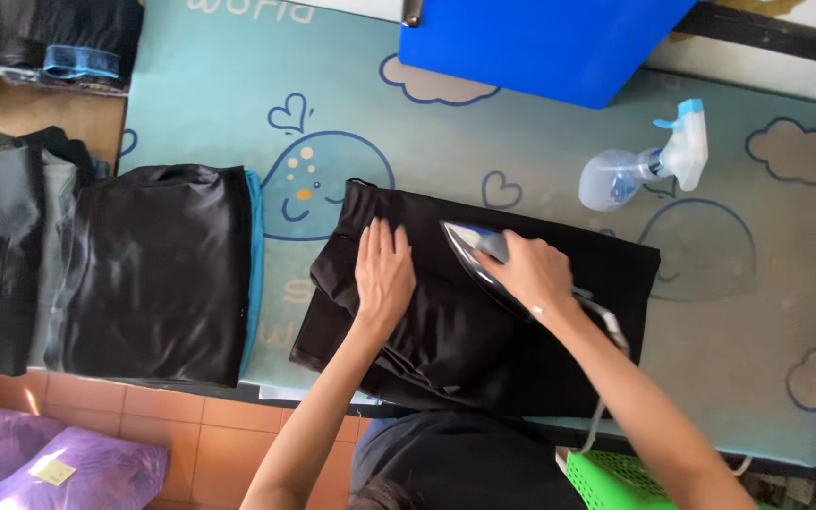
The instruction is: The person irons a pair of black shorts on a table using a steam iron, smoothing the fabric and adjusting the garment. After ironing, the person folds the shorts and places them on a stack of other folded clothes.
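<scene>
The left hand (384, 274) is lying flat, fingers spread, on a black garment (484, 312) that is resting across the middle of the worktop (210, 85), which is covered in a pale blue cloth with whale and cloud drawings. Its grip is released, pressing the fabric rather than holding it. The right hand (533, 274) is clenching the handle of an iron (484, 260), whose pointed tip is aiming toward the left hand and whose sole is sitting on the garment; the hand is hiding most of the handle, and the cord is trailing off along the forearm toward the near edge. The garment's near part is hanging over the worktop's edge and is hard to tell apart from the person's dark clothing below. A spray bottle (649, 165) is lying on its side well beyond the iron. A blue box (545, 38) is being cut off by the top edge. A folded black stack (158, 269) is sitting at the left end, with darker, indistinct cloth beside it. A green basket (616, 482) and purple bags (59, 463) are only partly showing below.
</scene>
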